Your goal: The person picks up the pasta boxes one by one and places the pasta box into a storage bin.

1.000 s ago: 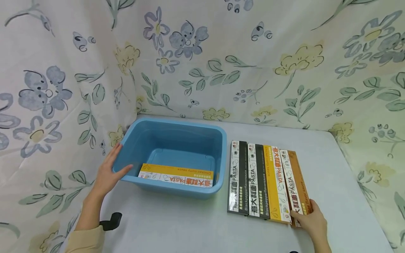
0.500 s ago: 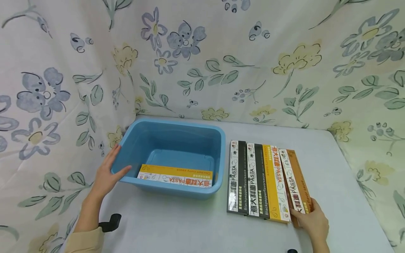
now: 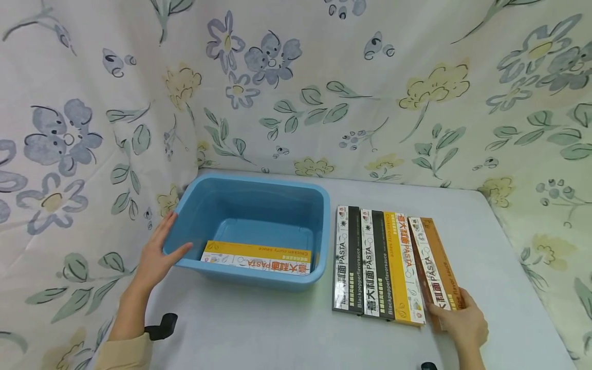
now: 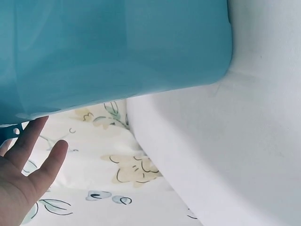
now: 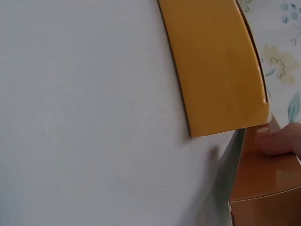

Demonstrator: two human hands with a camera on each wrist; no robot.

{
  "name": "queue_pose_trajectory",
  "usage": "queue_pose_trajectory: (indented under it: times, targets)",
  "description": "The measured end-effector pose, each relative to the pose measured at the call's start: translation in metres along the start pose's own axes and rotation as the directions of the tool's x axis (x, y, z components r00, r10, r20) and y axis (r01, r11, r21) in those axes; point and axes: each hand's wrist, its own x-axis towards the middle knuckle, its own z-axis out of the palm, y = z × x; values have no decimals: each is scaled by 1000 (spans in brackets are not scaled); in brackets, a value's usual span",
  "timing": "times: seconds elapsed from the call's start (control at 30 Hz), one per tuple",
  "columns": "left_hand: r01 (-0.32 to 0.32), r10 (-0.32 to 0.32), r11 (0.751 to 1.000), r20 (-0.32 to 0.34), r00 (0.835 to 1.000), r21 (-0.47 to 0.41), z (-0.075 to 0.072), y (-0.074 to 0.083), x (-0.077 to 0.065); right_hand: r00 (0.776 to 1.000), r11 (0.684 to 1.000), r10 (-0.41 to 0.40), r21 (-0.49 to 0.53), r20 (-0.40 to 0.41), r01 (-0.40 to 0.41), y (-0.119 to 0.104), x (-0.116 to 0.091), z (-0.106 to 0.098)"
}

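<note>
My right hand (image 3: pixel 464 321) grips the near end of a brown-and-white pasta box (image 3: pixel 437 257), thumb on its left side. This box lies slanted, with its near end turned out to the right. In the right wrist view the thumb (image 5: pixel 275 141) presses on the brown box's side (image 5: pixel 263 174), beside the end of a yellow box (image 5: pixel 216 70). My left hand (image 3: pixel 159 254) rests at the left front corner of a blue plastic tub (image 3: pixel 263 280), fingers fairly straight along its rim. A yellow-and-white pasta box (image 3: pixel 256 256) lies inside the tub along its front wall.
Left of the brown box lie a yellow-and-white pasta box (image 3: pixel 403 267) and two black-and-white pasta boxes, one (image 3: pixel 375 262) against the other (image 3: pixel 348 257), side by side on the white table (image 3: pixel 277 329). A floral curtain (image 3: pixel 296 103) hangs behind and at the sides.
My right hand has shifted slightly right with the brown box's near end, widening the gap to the yellow box. My left hand stays at the tub's rim.
</note>
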Motion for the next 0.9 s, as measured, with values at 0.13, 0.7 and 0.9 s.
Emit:
queue_pose_trajectory:
  times: [0.13,0.7,0.9]
  targets:
    - [12,-12,1000,7,1000,0,-2,0,0,1000,1000,-4,-2,-19,4,-5,0,-7]
    - [-4,4,1000,1,1000,1,-2,0,0,995,995,-94,-32,-37,93,-28,-4,-45]
    - [-6,6,1000,1,1000,-2,-1,-1,0,992,992,-119,-43,-37,117,-37,-7,-54]
